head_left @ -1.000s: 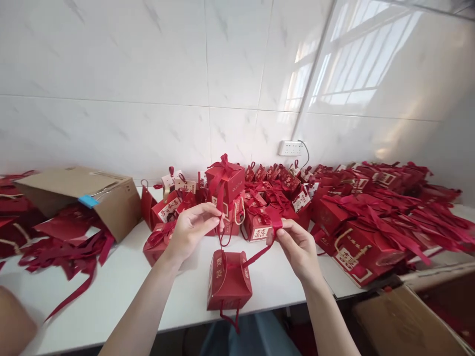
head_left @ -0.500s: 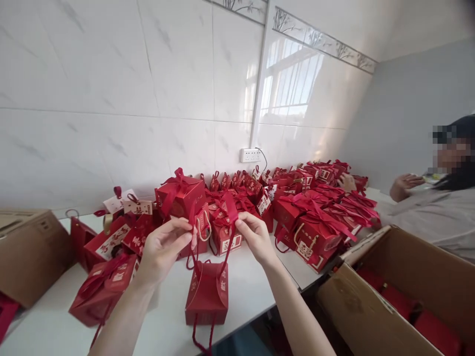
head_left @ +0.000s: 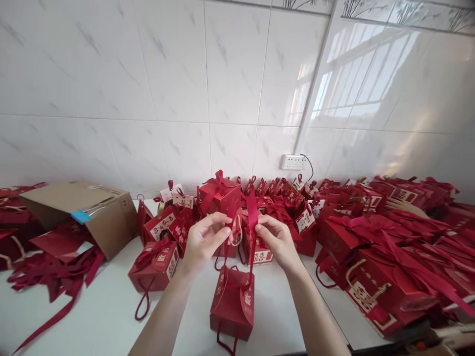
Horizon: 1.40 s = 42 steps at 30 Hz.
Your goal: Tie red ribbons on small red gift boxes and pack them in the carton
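Note:
A small red gift box (head_left: 233, 311) with curved closing flaps stands on the white table, its dark red cord handle hanging over the near side. Red ribbon (head_left: 253, 210) rises from its top to both hands. My left hand (head_left: 206, 240) is closed, thumb and fingers pinching one end of the ribbon. In my right hand (head_left: 276, 240) the other end is pinched between thumb and forefinger, its tip standing up. Just behind my hands are a taller red box (head_left: 219, 194) with a bow and another red box (head_left: 261, 254) with a white label.
To the left, a brown carton (head_left: 111, 222) lies beside a heap of loose red ribbons (head_left: 55, 269). One tied red box (head_left: 156, 262) stands near my left forearm. Many red boxes (head_left: 378, 291) crowd the right side. A socket strip (head_left: 295, 162) is on the tiled wall.
My view has turned left, so the carton and ribbon heap show more. The other person and the open carton at right have left the view. Both hands keep their hold on the ribbon.

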Tool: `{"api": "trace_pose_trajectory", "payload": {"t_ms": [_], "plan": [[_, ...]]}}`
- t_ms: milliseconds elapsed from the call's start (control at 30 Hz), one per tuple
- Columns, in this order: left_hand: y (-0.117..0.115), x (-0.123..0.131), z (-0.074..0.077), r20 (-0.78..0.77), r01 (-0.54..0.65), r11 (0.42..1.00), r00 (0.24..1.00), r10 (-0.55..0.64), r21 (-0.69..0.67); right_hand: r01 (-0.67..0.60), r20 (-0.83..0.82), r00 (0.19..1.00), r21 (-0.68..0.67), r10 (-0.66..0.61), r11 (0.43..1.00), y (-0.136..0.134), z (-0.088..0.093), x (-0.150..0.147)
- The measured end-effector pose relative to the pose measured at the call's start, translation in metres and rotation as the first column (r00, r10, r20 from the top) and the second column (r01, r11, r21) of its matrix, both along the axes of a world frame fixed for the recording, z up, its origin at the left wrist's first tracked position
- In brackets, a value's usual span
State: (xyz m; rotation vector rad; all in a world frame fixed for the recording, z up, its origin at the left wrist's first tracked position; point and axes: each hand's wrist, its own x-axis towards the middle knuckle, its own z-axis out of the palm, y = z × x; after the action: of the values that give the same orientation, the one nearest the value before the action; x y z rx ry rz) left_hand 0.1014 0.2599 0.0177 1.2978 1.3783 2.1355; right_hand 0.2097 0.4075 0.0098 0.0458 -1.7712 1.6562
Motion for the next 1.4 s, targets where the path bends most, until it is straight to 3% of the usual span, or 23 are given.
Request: {"api": "trace_pose_trajectory", "payload": {"t_ms": [133, 333, 467, 667, 733, 933, 1100, 1200, 1267, 1333, 1400], "plan": [[0.006, -0.004, 0.003, -0.035, -0.023, 0.999, 0.999, 0.024, 0.029, -0.055, 0.002, 0.999, 0.032, 0.055, 0.998, 0.003, 0.006, 0.000], [0.012, -0.002, 0.012, -0.091, -0.057, 0.995, 0.994, 0.064, 0.076, -0.016, -0.038, 0.999, 0.126, 0.021, 0.992, 0.011, 0.030, -0.009], [0.012, -0.004, 0.010, -0.091, -0.061, 0.995, 0.994, 0.068, 0.080, -0.071, -0.027, 0.997, 0.147, 0.076, 0.987, 0.009, 0.036, -0.017], [0.010, -0.015, 0.010, -0.048, -0.133, 0.962, 0.991, 0.125, -0.238, -0.182, 0.080, 0.982, 0.116, 0.174, 0.976, 0.004, 0.023, -0.036], [0.008, -0.018, 0.017, -0.044, -0.142, 0.955, 0.990, 0.135, -0.261, -0.172, 0.080, 0.983, 0.088, 0.165, 0.981, 0.005, 0.021, -0.040], [0.008, -0.021, 0.024, -0.047, -0.071, 0.991, 0.997, 0.066, -0.111, -0.138, 0.145, 0.982, 0.132, 0.118, 0.982, 0.018, 0.025, -0.032], [0.015, -0.020, 0.016, -0.122, -0.171, 0.983, 0.979, 0.162, -0.064, -0.089, 0.178, 0.983, 0.216, 0.051, 0.972, 0.027, 0.023, -0.021], [0.016, -0.022, 0.016, -0.184, -0.225, 0.974, 0.956, 0.228, 0.034, -0.102, 0.181, 0.981, 0.203, 0.065, 0.974, 0.029, 0.025, -0.018], [0.016, -0.025, 0.015, -0.211, -0.266, 0.964, 0.942, 0.262, 0.010, -0.101, 0.182, 0.981, 0.186, 0.067, 0.977, 0.031, 0.026, -0.016], [0.015, -0.027, 0.014, -0.222, -0.271, 0.962, 0.940, 0.259, -0.025, -0.103, 0.185, 0.980, 0.179, 0.069, 0.979, 0.033, 0.027, -0.015], [0.016, -0.029, 0.013, -0.213, -0.215, 0.976, 0.952, 0.218, 0.037, -0.102, 0.164, 0.984, 0.155, 0.076, 0.983, 0.033, 0.027, -0.014]]}}
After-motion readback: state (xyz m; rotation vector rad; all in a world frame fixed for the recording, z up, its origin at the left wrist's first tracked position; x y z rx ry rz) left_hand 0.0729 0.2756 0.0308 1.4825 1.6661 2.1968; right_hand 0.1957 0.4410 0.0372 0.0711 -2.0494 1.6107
